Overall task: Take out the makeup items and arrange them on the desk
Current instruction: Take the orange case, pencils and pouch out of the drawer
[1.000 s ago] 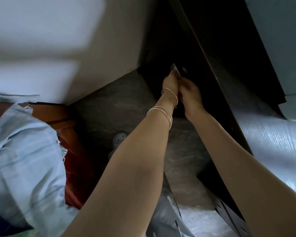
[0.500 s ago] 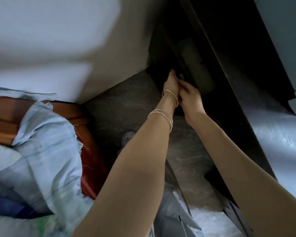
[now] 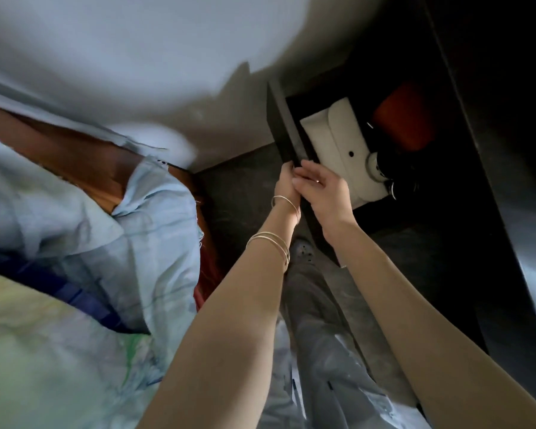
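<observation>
A dark drawer point(image 3: 280, 125) stands pulled out from under the dark desk point(image 3: 508, 168) at the upper right. Inside lie a white pouch point(image 3: 341, 144), a red-orange item point(image 3: 403, 116) and some dark objects with a metal ring point(image 3: 393, 188), too dim to name. My left hand point(image 3: 287, 181), with thin bangles on the wrist, grips the drawer's front panel from outside. My right hand point(image 3: 325, 190) holds the same front edge from the inner side, its fingers over the rim.
A bed with light blue cloth point(image 3: 84, 218) and a wooden headboard point(image 3: 84, 168) fills the left. Grey stone floor point(image 3: 239, 187) lies below the drawer. My grey trouser leg point(image 3: 319, 335) and a white perforated shoe point(image 3: 302, 252) show between my arms.
The drawer has slid out toward me with both hands on its front. Its contents, hidden in shadow before, now show. The camera has tilted.
</observation>
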Demonstrator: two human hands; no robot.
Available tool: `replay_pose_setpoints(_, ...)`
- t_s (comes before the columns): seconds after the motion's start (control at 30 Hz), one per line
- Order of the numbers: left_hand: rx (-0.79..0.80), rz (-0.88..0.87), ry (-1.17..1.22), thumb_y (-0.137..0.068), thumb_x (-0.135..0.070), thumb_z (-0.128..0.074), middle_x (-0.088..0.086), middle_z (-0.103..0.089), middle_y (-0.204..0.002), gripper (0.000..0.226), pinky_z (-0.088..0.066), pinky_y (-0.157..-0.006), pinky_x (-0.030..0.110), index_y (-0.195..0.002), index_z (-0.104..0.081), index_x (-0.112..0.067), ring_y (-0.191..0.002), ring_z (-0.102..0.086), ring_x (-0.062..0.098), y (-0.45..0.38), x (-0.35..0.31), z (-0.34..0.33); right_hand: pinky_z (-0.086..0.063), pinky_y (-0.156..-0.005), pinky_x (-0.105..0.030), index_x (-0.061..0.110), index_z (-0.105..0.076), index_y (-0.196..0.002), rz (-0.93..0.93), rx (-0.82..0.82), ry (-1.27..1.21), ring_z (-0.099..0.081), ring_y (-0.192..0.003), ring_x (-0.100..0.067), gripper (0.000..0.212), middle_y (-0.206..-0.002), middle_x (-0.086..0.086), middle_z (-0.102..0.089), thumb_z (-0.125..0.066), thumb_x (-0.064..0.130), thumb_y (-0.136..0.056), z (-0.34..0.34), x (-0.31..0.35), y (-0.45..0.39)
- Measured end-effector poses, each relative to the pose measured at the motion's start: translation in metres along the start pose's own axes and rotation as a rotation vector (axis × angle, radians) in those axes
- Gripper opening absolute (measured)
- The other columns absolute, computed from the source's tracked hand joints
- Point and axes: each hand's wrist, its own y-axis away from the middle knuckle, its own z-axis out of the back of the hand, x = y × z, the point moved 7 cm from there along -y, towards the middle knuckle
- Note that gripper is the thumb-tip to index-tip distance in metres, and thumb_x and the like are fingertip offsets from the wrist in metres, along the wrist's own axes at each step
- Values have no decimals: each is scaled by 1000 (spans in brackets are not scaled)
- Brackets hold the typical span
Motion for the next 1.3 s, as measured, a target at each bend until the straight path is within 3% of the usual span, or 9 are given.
replay_pose_setpoints(0.3,-103,-27,84,-92,-31,-35,0,-52,-59,37,-43,-60,27,-65,-55,-15,-60,-53,13,18,-9,52,-48,-75,-14,13,-56,-127,-53,132,31,-59,-105,-7,42,-111,3,-65,-63,7,-87,-43,-7,14)
replay_pose_setpoints(0.4,-192,-25,42,-85,-36,-41,1,-59,-63,34,-45,-65,29,-68,-60,-14,-67,-57,18,31,-14,55,-50,-88,-22,11,-57,-127,-60,122,18,-60,-106,-10,41,-109,2,-66,-64,5,-86,-43,-6,16)
replay_pose_setpoints(0.47,-321,-66,-59,-79,-36,-47,9,-61,-85,32,-43,-72,32,-86,-61,-9,-81,-57,24,39,-25,58,-48,-95,-25,11,-57,-126,-52,105,7,-61,-104,-8,41,-104,5,-65,-63,5,-86,-38,-4,14)
replay_pose_setpoints(0.57,-504,-351,-196,-87,-15,-53,13,-53,-111,26,-39,-72,20,-109,-56,-2,-88,-52,18,57,-61,51,-48,-94,-24,13,-60,-121,-7,18,8,-61,-100,-6,35,-101,8,-65,-63,7,-86,-16,2,7)
replay_pose_setpoints(0.73,-594,-910,-560,-71,-7,-59,13,-53,-99,25,-35,-75,20,-96,-59,-3,-88,-48,23,95,-107,8,-42,-87,-16,15,-59,-120,37,-167,85,-55,-103,-4,37,-109,7,-60,-66,9,-84,40,6,-10)
replay_pose_setpoints(0.8,-479,-1052,-722,-70,-4,-57,13,-55,-96,22,-33,-72,21,-92,-61,-3,-83,-48,22,98,-106,-25,-40,-90,-21,17,-58,-120,40,-241,162,-51,-111,-8,39,-118,3,-58,-68,10,-83,61,2,-19)
replay_pose_setpoints(0.93,-35,-629,-810,-83,-8,-59,13,-52,-116,28,-46,-85,28,-111,-58,-5,-100,-55,25,53,-60,-77,-42,-98,-31,20,-51,-129,-10,-326,248,-44,-126,-19,51,-138,-5,-45,-68,12,-81,92,-17,-39)
replay_pose_setpoints(1.13,81,-317,-1052,-90,-26,-55,14,-46,-134,45,-40,-102,35,-132,-49,-14,-118,-50,32,8,-8,-102,-38,-107,-34,19,-27,-147,-168,-267,164,-40,-133,-24,77,-148,-9,-36,-67,7,-81,110,-58,-73)
replay_pose_setpoints(1.3,87,-225,-1053,-89,-37,-55,10,-40,-135,47,-43,-98,34,-134,-46,-28,-120,-45,31,-10,1,-102,-44,-92,-36,21,-50,-113,-184,-239,310,-52,-114,-30,32,-133,-15,-48,-59,10,-84,110,-64,-95)
